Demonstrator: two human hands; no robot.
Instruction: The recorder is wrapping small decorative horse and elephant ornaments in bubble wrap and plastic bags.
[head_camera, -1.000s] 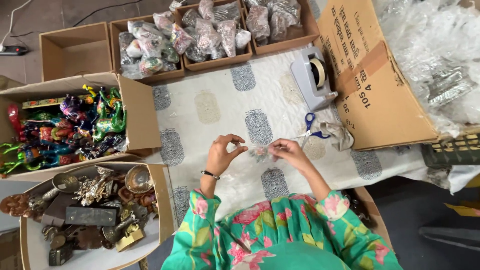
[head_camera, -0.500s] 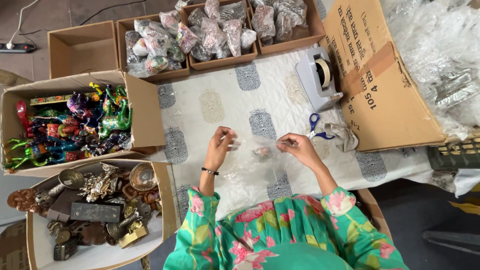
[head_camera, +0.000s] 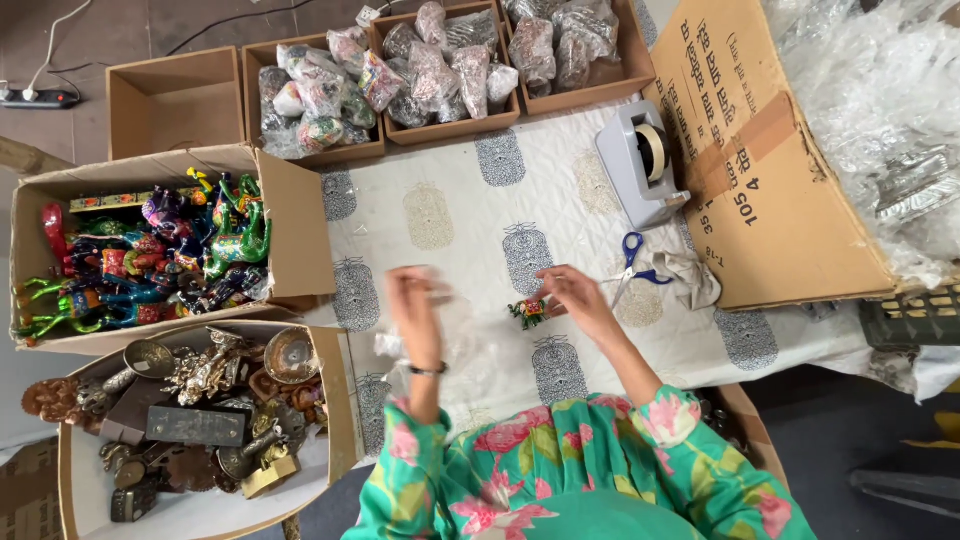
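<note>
The right hand (head_camera: 575, 295) pinches one small painted figurine (head_camera: 530, 312) in a narrow grip just above the desk (head_camera: 450, 215). The left hand (head_camera: 412, 305), blurred, holds one clear plastic bag (head_camera: 445, 335); its grip cannot be judged exactly. Just beside the right hand lie one pair of blue scissors (head_camera: 632, 262) and one tape dispenser (head_camera: 640, 165). Three boxes of wrapped items (head_camera: 420, 70) line the far edge, beside one empty box (head_camera: 175, 100). At the left stand one box of colourful figurines (head_camera: 150, 255) and one box of metal pieces (head_camera: 195, 420).
</note>
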